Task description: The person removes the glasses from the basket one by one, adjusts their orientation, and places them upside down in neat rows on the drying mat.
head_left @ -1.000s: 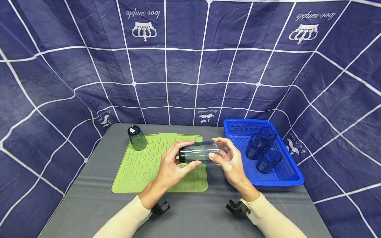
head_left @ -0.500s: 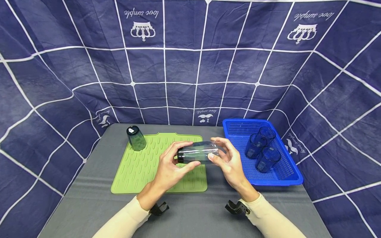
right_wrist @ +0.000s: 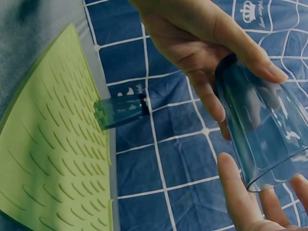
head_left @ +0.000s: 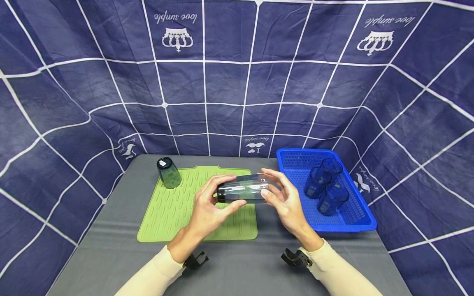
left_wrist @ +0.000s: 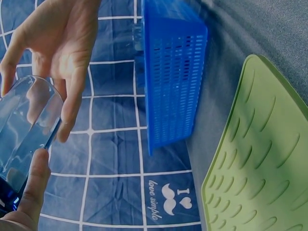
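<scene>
A tinted clear drinking glass (head_left: pixel 240 191) lies sideways in the air between both hands, its dark base to the left and its mouth to the right. My left hand (head_left: pixel 210 205) grips the base end, thumb below and fingers above. Around the rim end, my right hand (head_left: pixel 284 201) holds the glass with its thumb on the near side. In the right wrist view the glass (right_wrist: pixel 264 125) shows its open mouth toward the right hand's fingers. Below the hands lies a green ridged mat (head_left: pixel 174 218). A second glass (head_left: pixel 169 173) stands upside down on the mat's far left corner.
To the right stands a blue perforated plastic basket (head_left: pixel 355 222) with several centimetres of wall, holding three glasses, among them a front glass (head_left: pixel 333 200). A grey cloth (head_left: pixel 244 267) covers the table. Blue checked curtains (head_left: pixel 229 82) enclose the back and sides.
The left hand and the base end of the glass have shifted slightly left. The right hand still holds the rim end, nearly in place. The mat, basket and other glasses stay where they were.
</scene>
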`<state>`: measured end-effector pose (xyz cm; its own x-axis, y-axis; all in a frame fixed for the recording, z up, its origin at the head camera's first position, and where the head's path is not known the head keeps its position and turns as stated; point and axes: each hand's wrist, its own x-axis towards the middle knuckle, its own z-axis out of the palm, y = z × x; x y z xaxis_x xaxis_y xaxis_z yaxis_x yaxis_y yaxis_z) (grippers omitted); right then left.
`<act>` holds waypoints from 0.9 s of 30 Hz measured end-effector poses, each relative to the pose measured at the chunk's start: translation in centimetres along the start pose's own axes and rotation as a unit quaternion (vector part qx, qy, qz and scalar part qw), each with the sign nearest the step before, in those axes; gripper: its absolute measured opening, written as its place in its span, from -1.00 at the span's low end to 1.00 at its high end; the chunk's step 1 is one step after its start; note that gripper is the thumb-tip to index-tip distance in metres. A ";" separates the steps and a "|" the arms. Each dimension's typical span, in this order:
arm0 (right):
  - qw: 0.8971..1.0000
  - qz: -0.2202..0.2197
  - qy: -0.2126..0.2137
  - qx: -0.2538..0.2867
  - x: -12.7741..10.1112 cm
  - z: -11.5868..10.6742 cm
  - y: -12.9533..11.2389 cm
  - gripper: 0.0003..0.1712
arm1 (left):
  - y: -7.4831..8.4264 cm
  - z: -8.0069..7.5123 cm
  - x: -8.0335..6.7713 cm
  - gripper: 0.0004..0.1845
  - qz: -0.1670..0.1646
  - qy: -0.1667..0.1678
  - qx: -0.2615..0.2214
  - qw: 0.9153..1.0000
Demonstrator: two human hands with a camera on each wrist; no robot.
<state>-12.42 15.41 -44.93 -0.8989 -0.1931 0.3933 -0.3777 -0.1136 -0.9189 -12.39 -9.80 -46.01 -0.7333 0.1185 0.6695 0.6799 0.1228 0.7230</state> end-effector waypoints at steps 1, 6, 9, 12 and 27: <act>1.000 0.000 -0.001 -0.001 0.0 0.0 -0.1 -0.27 | 0.1 -0.1 0.0 -0.24 0.000 0.001 0.001 1.000; 1.000 -0.011 -0.005 -0.009 0.3 0.0 -0.2 -0.28 | 0.1 -0.5 0.2 -0.23 0.001 0.007 0.008 1.000; 0.999 -0.027 -0.004 -0.018 0.4 -0.1 -0.1 -0.29 | 0.1 -0.8 0.1 -0.23 -0.005 0.012 0.016 1.000; 0.999 -0.046 -0.003 -0.026 0.6 -0.1 -0.1 -0.30 | 0.1 -1.2 0.0 -0.24 -0.013 0.018 0.023 0.999; 0.997 -0.056 0.023 -0.056 0.5 -2.0 -0.5 -0.35 | -0.9 -2.2 -0.2 -0.24 -0.017 0.035 0.043 0.998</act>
<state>-13.14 17.36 -44.31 -0.8576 -0.1400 0.4949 -0.4970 -0.0220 -0.8675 -12.83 -12.12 -46.43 -0.7524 0.0443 0.6572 0.6501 0.2111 0.7300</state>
